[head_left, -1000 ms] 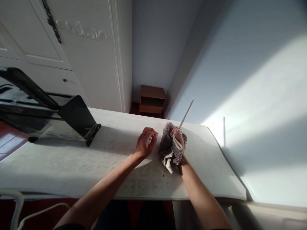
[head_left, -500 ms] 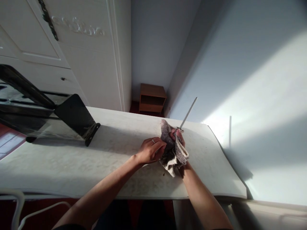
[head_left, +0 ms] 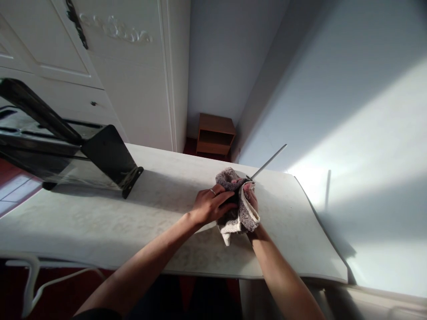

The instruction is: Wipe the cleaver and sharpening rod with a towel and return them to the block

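A grey-brown cloth with a cream border (head_left: 248, 218) is bunched between my two hands above the white tabletop (head_left: 167, 178). My left hand (head_left: 209, 206), a ring on one finger, grips its left side with the fingers curled into the folds. On the other side my right hand (head_left: 252, 199) is closed, partly covered by the cloth. From the top of the bundle a long, thin metal rod or narrow blade (head_left: 270, 161) sticks out, pointing away and to the right. Its lower end is hidden in the cloth and my right hand.
A black slotted rack (head_left: 110, 155), which looks like a knife block, stands at the left. White cabinets (head_left: 143, 80) rise behind it. A small brown nightstand (head_left: 216, 124) sits beyond the far edge, and a pale wall (head_left: 367, 133) borders the right. A white tubular frame (head_left: 31, 280) is at lower left.
The rod has tilted lower toward the right. My left hand has shifted deeper into the cloth, and the cloth's folds have turned. The view has moved slightly.
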Demonstrator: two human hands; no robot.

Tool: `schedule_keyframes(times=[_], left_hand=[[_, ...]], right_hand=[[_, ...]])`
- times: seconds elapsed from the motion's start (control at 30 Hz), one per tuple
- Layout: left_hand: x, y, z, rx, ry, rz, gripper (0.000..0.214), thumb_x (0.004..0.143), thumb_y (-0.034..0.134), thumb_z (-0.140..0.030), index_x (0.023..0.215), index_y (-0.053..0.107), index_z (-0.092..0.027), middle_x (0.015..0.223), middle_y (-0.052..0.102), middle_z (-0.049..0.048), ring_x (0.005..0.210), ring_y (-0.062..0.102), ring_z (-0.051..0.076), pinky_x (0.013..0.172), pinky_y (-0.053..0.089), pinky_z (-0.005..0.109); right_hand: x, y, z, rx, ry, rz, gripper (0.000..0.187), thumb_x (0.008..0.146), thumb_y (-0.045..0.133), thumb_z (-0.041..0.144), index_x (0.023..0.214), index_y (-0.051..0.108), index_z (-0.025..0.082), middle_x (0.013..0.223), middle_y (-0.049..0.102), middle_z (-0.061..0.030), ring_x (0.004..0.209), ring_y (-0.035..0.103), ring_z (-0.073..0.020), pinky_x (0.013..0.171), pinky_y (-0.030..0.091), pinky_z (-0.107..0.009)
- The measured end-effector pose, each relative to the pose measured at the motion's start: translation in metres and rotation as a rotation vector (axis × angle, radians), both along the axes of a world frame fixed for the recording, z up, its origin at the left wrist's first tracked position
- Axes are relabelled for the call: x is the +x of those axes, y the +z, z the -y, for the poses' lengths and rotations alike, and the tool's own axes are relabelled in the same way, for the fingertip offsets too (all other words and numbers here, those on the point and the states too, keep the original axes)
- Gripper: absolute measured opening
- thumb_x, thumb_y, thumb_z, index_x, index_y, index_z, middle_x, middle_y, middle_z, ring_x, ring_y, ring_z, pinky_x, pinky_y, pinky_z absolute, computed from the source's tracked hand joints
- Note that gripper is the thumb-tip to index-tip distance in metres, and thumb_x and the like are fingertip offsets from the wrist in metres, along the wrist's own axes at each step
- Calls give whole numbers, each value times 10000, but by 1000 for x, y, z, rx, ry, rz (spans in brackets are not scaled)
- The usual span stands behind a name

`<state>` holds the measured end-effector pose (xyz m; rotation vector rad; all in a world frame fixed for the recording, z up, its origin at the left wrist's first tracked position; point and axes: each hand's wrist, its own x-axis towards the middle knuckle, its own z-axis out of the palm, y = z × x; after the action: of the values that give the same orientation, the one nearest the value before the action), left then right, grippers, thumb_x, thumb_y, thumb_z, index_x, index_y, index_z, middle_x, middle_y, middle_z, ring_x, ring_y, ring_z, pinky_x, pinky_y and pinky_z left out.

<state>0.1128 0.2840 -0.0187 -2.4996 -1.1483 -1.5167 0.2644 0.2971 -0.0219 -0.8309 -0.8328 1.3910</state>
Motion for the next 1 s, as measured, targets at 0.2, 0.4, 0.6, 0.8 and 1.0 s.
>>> schedule_keyframes(times=[0.2, 0.4, 0.6, 0.8, 1.0], left_hand=[[4, -1, 3, -282, 119, -181, 405, 883, 533, -493, 1209, 636, -277, 1057, 635, 48, 770, 635, 172, 622, 477, 274], [3, 2, 4, -456, 59, -211, 340, 875, 534, -432, 1140, 613, -235, 1158, 615, 39, 933, 627, 233, 723, 479, 319], [2, 10, 1, -657, -80, -146, 301, 897, 469, -329, 1139, 553, -171, 1164, 609, 79, 1004, 597, 252, 791, 448, 320], [-3, 14, -5, -836, -297, 79, 325, 918, 468, -455, 980, 588, -160, 857, 649, 32, 774, 593, 177, 651, 400, 260], [-4, 10, -6, -1028, -514, 297, 390, 917, 458, -507, 871, 555, -132, 759, 602, 24, 699, 543, 131, 616, 396, 225]], right_hand=[[0, 10, 12, 31, 77, -44, 288, 871, 586, 414, 1103, 649, 256, 1206, 617, -50, 1115, 574, -235, 936, 477, -407], [-4, 10, 12, 102, 59, -16, 255, 883, 583, 335, 1125, 631, 269, 1158, 642, -34, 1100, 586, -209, 987, 439, -400], [-5, 6, 11, 76, 43, -2, 167, 870, 608, 332, 1018, 622, 256, 1099, 655, -24, 971, 627, -190, 903, 491, -374], [-1, 7, 9, 31, 40, -46, 207, 843, 631, 383, 980, 619, 229, 997, 663, -21, 891, 631, -185, 783, 529, -332], [2, 11, 9, 7, 108, -99, 258, 867, 570, 445, 1029, 605, 248, 1049, 636, -5, 788, 627, -167, 673, 547, -321]])
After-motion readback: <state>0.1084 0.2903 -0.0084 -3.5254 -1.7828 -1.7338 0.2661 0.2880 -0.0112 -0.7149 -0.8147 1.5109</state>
